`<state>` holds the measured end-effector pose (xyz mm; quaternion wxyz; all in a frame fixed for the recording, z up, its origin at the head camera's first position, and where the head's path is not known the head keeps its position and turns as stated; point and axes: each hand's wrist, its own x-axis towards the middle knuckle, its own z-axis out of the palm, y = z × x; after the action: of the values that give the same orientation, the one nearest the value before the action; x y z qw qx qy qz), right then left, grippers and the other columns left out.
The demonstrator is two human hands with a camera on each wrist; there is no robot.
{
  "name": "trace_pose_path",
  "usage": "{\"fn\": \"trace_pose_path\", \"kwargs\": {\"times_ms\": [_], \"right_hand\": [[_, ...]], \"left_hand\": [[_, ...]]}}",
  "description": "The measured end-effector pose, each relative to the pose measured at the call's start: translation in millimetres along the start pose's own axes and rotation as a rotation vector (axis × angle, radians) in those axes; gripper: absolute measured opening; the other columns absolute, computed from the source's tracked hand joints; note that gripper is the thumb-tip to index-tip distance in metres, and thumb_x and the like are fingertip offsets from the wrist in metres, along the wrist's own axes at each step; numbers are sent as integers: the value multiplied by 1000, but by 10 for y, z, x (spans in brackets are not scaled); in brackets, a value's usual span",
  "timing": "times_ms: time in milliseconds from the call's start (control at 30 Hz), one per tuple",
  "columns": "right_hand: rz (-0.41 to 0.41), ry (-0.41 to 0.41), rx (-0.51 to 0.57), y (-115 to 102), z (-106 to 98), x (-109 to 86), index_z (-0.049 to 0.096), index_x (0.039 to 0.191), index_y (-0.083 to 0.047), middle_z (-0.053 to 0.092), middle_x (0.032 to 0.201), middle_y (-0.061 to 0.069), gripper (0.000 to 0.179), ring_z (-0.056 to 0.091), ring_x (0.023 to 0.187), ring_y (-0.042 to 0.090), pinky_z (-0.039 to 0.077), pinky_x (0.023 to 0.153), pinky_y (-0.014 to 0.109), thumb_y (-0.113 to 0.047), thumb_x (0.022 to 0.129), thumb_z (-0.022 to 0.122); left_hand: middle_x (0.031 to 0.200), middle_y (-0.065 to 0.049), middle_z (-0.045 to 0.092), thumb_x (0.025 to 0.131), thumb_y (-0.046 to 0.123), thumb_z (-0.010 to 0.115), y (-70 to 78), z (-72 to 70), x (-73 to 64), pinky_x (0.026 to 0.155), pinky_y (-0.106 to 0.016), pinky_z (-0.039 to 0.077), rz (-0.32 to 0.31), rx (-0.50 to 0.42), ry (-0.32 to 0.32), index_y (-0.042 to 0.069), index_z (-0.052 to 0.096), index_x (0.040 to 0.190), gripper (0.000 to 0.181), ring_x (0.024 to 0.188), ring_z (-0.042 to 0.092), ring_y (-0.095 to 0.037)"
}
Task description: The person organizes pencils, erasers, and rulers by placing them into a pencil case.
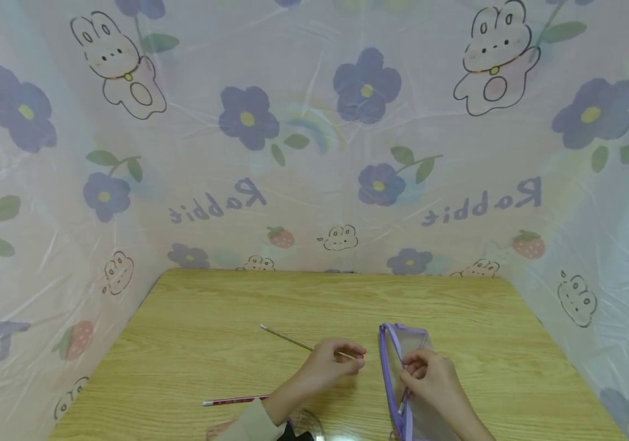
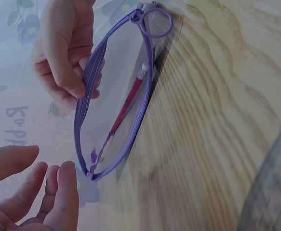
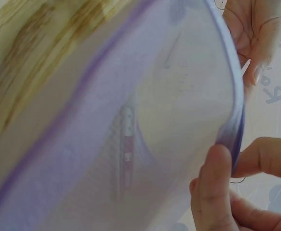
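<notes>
The wood-grain table (image 1: 193, 343) carries a see-through, purple-edged pouch (image 1: 388, 380) on its right, and a red pencil (image 1: 234, 400) near the front left. Whether the yellowish pencil (image 1: 286, 337) behind it touches the wood is unclear.

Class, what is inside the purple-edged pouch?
A red pencil with a white end shows inside the pouch; its other end cannot be made out. From the head view, the right hand covers part of the inside.

A pencil (image 2: 129, 98) lies in the pouch (image 1: 386, 373), another pencil (image 1: 231, 401) leftward.
</notes>
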<state>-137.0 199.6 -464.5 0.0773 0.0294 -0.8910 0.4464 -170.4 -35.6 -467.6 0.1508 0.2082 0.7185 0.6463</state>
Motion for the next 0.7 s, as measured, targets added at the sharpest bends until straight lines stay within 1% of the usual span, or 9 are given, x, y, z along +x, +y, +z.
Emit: {"fn": "trace_pose_path", "kwargs": {"times_ms": [133, 267, 367, 500, 567, 700], "right_hand": [[-13, 0, -7, 9, 2, 4, 69, 83, 2, 62, 69, 0, 15, 59, 57, 5, 53, 52, 21, 10, 71, 74], [-10, 3, -4, 23, 13, 8, 69, 83, 1, 62, 68, -1, 16, 58, 57, 5, 53, 52, 20, 10, 71, 74], [-7, 2, -2, 31, 19, 8, 69, 83, 1, 62, 69, -1, 16, 58, 58, 5, 53, 53, 20, 10, 71, 75], [-17, 3, 7, 37, 24, 7, 68, 82, 0, 61, 69, 0, 17, 58, 57, 5, 53, 52, 21, 10, 70, 75], [-21, 4, 10, 40, 27, 4, 67, 81, 0, 61, 69, 0, 17, 58, 57, 5, 53, 52, 21, 10, 70, 75], [-22, -4, 14, 45, 31, -4, 67, 81, 0, 60, 69, 0, 16, 58, 56, 6, 53, 51, 21, 10, 71, 75]], "left_hand": [[112, -15, 67, 97, 9, 67, -10, -123, -16, 81, -33, 59, 18, 73, 6, -5, 67, 115, 23, 94, 68, -26], [114, -14, 67, 96, 12, 68, -28, -240, -35, 79, -25, 58, 36, 156, 31, -2, 68, 116, 24, 94, 66, -18], [115, -14, 67, 96, 11, 69, -56, -316, -54, 79, -24, 57, 45, 185, 48, 0, 68, 115, 23, 96, 66, -21], [115, -15, 67, 95, 8, 69, -77, -399, -85, 78, -25, 57, 36, 187, 66, -1, 68, 114, 21, 96, 66, -25], [113, -16, 67, 95, 7, 69, -82, -438, -92, 78, -24, 57, 32, 192, 75, -1, 68, 114, 21, 95, 66, -25], [111, -17, 68, 95, 8, 69, -85, -518, -91, 80, -24, 55, 40, 240, 91, -2, 68, 114, 22, 95, 65, -24]]}}
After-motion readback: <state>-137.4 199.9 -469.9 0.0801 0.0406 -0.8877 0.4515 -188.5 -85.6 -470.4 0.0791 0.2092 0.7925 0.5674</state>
